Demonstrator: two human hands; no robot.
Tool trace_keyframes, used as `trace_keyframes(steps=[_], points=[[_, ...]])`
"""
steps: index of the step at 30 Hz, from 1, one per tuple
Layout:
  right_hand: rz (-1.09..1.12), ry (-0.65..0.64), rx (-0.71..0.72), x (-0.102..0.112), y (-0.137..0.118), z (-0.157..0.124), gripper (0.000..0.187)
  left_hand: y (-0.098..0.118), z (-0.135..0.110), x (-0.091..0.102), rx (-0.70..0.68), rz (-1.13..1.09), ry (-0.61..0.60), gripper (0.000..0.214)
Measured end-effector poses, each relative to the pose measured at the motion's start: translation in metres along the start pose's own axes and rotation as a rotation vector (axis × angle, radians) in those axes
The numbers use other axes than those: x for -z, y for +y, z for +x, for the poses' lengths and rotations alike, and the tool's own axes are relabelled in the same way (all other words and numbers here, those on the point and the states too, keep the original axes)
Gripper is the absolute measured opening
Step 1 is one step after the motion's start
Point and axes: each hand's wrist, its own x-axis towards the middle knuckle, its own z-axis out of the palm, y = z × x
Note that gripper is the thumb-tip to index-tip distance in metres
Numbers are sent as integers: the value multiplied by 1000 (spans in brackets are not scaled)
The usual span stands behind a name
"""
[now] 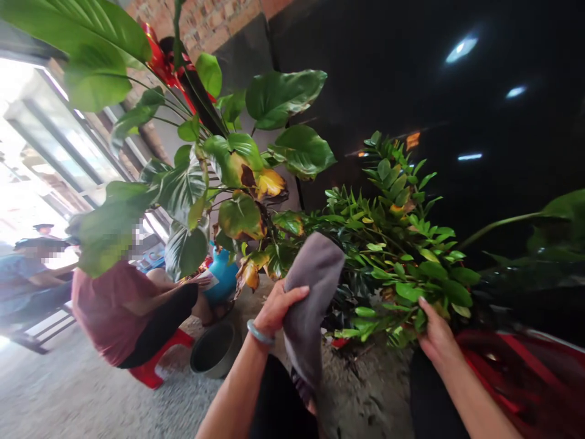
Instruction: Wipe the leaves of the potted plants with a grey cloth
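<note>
My left hand (280,308), with a pale bangle at the wrist, is closed around a grey-brown cloth (315,292) that hangs down in front of my leg. To the right, my right hand (434,332) pinches a stem at the lower edge of a bushy plant (388,256) with many small glossy leaves. Its thumb rests beside a green leaf, and its other fingers are partly hidden. Left of the bush stands a taller broad-leaved plant (286,94), some of its lower leaves yellow and brown at the edges.
A dark bucket (214,350) sits on the rough floor to the left. Past it, a person in a pink top (107,305) sits on a red stool (158,360) near a blue rounded object (222,277). Something red and glossy (516,372) lies at lower right. A dark shiny panel (388,73) rises behind.
</note>
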Motion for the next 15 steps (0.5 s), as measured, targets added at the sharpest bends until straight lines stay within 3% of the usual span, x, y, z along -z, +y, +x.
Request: trace_keyframes(steps=[2, 4, 8, 9, 11, 15], points=[[-8, 4, -1, -3, 1, -1, 26, -7, 10, -6, -26, -47, 122, 43], [-20, 7, 6, -5, 2, -1, 26, -28, 11, -15, 43, -13, 145, 37], [0, -8, 35, -2, 1, -1, 29, -63, -12, -19, 207, 56, -47, 33], [-2, -8, 37, 0, 1, -1, 30, -61, -19, -15, 205, 17, -63, 35], [-12, -7, 34, 3, -1, 0, 29, -43, -26, -3, 135, -102, 20, 36], [-14, -26, 44, 4, -1, 2, 28, 8, -9, 19, -17, -344, 377, 19]])
